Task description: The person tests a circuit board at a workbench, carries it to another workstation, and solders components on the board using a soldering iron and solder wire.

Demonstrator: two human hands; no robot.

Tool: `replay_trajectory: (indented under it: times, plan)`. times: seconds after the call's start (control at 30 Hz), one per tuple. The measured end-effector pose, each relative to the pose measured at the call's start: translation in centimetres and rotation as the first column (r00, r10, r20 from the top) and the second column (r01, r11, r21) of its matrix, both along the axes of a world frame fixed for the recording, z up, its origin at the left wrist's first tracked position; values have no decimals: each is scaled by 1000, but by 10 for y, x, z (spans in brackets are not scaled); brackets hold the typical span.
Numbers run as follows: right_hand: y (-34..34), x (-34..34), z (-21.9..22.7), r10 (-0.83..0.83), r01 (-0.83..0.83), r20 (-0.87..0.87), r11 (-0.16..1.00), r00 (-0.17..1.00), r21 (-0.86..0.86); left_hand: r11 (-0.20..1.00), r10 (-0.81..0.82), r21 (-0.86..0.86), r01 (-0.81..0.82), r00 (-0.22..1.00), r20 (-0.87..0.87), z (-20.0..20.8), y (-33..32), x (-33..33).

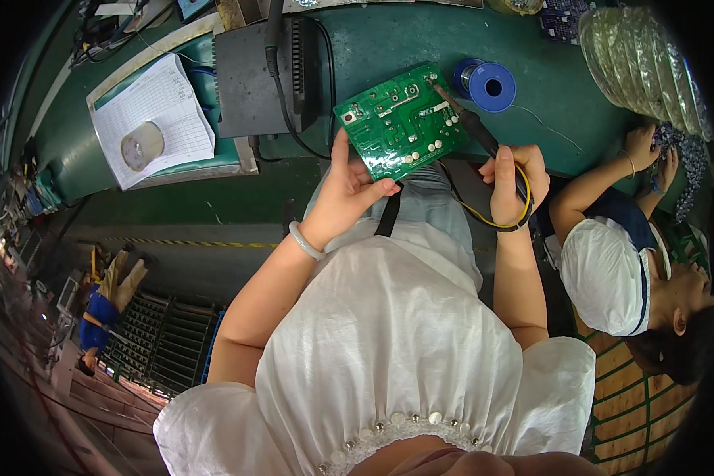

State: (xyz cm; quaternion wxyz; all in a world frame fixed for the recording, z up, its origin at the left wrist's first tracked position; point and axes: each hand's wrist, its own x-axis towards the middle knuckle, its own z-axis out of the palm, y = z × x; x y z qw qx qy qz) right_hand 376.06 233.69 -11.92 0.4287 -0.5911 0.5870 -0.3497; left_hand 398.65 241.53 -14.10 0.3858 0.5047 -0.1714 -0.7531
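Note:
A green circuit board (408,119) is tilted at the near edge of the green bench, its face with solder joints and several white parts turned up. My left hand (347,186) grips its left and lower edge, thumb below and fingers on the left side. Wrapped round the dark handle of a soldering iron (476,129) are the fingers of my right hand (516,181). The iron's tip reaches the upper right part of the board; whether it touches a joint I cannot tell. A yellow wire and a black strap circle my right wrist.
Just beyond the board stands a blue spool of solder wire (488,85), a loose strand trailing right. A dark box-shaped station (263,75) with cables is at the left. Farther left, a tape roll (142,146) rests on papers (163,103). A co-worker (611,270) works close on the right.

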Motion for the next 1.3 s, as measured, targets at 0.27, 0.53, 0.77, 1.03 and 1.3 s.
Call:
replay_trajectory:
  times: [0.27, 0.53, 0.77, 1.03, 1.3]
  plan:
    - [-1, 2, -1, -42, 42, 13, 999, 999, 23, 1000, 5, 4, -5, 1000, 11, 1, -1, -1]
    - [-3, 1, -1, -11, 11, -3, 1000, 1000, -4, 1000, 1, 1, -1, 1000, 5, 0, -1, 0]
    - [-3, 3, 1, 17, -18, -24, 999, 1000, -30, 1000, -12, 1, 12, 1000, 3, 1, -2, 0]
    - [-3, 4, 2, 16, -18, -39, 999, 999, -31, 1000, 7, 8, -7, 1000, -10, 1, 0, 0]
    - [-1, 12, 5, -23, 22, -40, 1000, 999, -9, 1000, 25, 4, -25, 1000, -10, 0, -1, -1]
